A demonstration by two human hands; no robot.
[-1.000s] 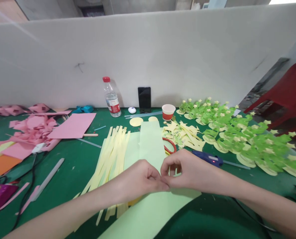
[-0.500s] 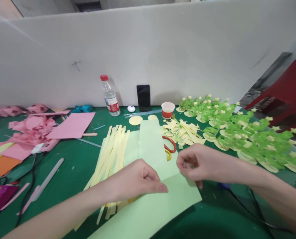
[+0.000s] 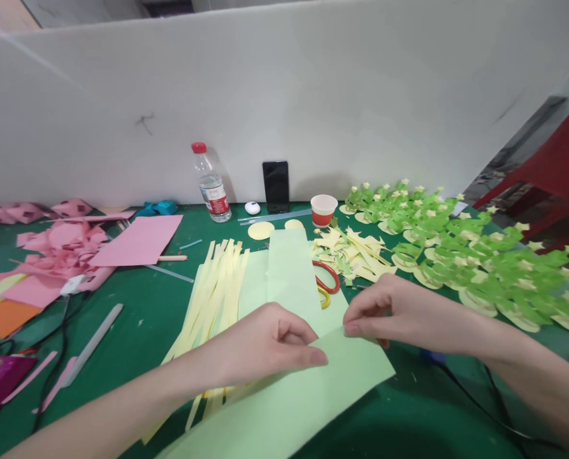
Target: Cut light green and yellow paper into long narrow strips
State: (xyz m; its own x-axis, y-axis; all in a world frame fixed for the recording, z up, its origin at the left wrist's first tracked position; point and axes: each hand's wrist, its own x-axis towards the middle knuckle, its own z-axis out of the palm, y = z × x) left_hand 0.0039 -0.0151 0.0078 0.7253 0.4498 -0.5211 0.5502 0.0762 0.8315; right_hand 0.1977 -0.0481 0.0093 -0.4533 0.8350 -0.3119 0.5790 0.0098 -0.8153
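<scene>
A light green sheet of paper (image 3: 308,398) is pinched along its far edge by my left hand (image 3: 279,341), with the thumb lying on top. My right hand (image 3: 384,312) grips the same edge farther right, between thumb and fingers. Beyond my hands lies a separate light green paper strip (image 3: 291,271), on top of more green paper. To its right the red and yellow handles of scissors (image 3: 329,280) stick out; their blades are hidden. Thin pale yellow paper strips (image 3: 220,287) lie in a loose bundle left of the green paper.
Pale star cutouts and scraps (image 3: 353,252) lie near a red and white paper cup (image 3: 323,210). Rows of green spiral paper trees (image 3: 485,255) stand right. A water bottle (image 3: 213,191) and phone (image 3: 275,186) stand by the wall. Pink paper (image 3: 141,241) lies left; a cable (image 3: 475,398) lies right.
My right hand has closed its thumb onto the sheet's edge. The sheet and my left hand have shifted slightly to the right, and the edge has lifted a little.
</scene>
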